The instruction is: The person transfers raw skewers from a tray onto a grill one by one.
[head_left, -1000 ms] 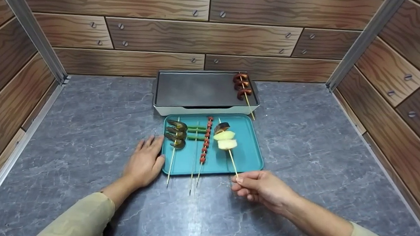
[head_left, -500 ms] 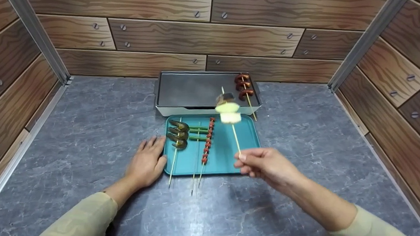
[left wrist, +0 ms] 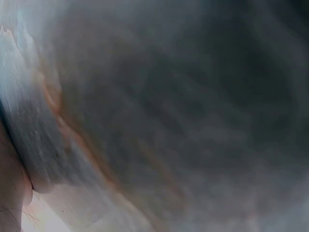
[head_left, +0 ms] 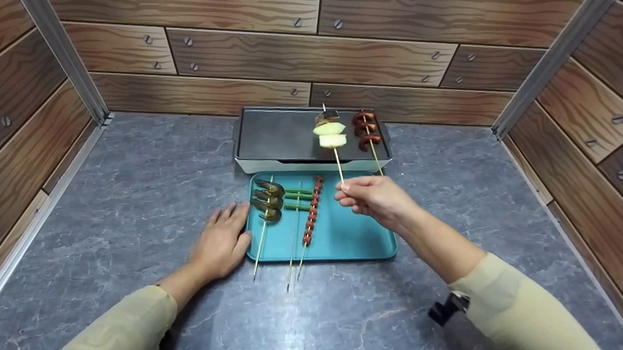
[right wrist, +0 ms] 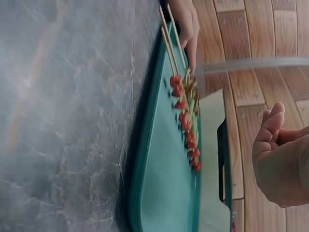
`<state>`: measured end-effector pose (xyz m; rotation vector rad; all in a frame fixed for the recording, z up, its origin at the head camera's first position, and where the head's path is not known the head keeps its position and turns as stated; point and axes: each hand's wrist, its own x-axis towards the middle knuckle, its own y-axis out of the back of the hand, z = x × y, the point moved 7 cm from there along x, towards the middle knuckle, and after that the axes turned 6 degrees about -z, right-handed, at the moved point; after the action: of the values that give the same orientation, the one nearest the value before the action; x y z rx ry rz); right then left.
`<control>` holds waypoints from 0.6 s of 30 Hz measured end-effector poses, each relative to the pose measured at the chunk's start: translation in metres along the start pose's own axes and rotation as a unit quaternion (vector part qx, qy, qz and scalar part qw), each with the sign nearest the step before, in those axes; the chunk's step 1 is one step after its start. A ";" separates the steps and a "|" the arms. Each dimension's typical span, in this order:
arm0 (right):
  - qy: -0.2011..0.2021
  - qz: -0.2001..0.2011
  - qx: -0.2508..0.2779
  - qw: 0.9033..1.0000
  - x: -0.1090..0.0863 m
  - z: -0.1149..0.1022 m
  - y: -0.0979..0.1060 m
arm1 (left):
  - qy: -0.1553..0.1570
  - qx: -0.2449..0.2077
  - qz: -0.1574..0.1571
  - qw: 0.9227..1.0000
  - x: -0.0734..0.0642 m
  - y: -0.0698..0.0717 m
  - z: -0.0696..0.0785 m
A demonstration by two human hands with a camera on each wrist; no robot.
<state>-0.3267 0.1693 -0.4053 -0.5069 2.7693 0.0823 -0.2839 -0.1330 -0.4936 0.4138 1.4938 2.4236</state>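
My right hand (head_left: 373, 198) pinches the stick end of a skewer (head_left: 332, 134) threaded with two pale slices and a dark-skinned chunk. Its food overlaps the dark griddle plate (head_left: 278, 131) in the head view. My left hand (head_left: 221, 242) lies flat on the table, fingertips at the left rim of a teal tray (head_left: 364, 241). In that tray are a shrimp skewer (head_left: 268, 200), a skewer of green pieces (head_left: 297, 195) and a skewer of small red pieces (head_left: 313, 212). The right wrist view shows my right hand (right wrist: 280, 159) above the tray, the skewer hidden.
A skewer of reddish-brown curled pieces (head_left: 367, 130) lies at the griddle's right end, its stick passing over the front edge. The griddle's pale base (head_left: 264, 165) stands right behind the tray. Wood-patterned walls (head_left: 243, 51) enclose the grey marbled table (head_left: 158, 155).
My right hand has lifted the skewer of pale slices from the tray and carried it forward to the griddle. My left hand has stayed in place.
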 end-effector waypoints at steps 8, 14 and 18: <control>-0.006 0.025 0.025 0.999 0.029 0.004 0.011 | 0.009 -0.004 -0.002 1.000 0.000 -0.001 0.000; -0.005 0.029 0.049 0.998 0.043 0.005 0.014 | 0.012 -0.002 -0.002 1.000 0.000 -0.001 0.000; -0.009 0.030 0.054 0.998 0.049 0.007 0.016 | 0.006 -0.001 0.004 1.000 0.000 0.000 0.000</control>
<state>-0.3736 0.1689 -0.4276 -0.3934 2.7540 -0.0477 -0.2843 -0.1328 -0.4939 0.4067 1.4970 2.4387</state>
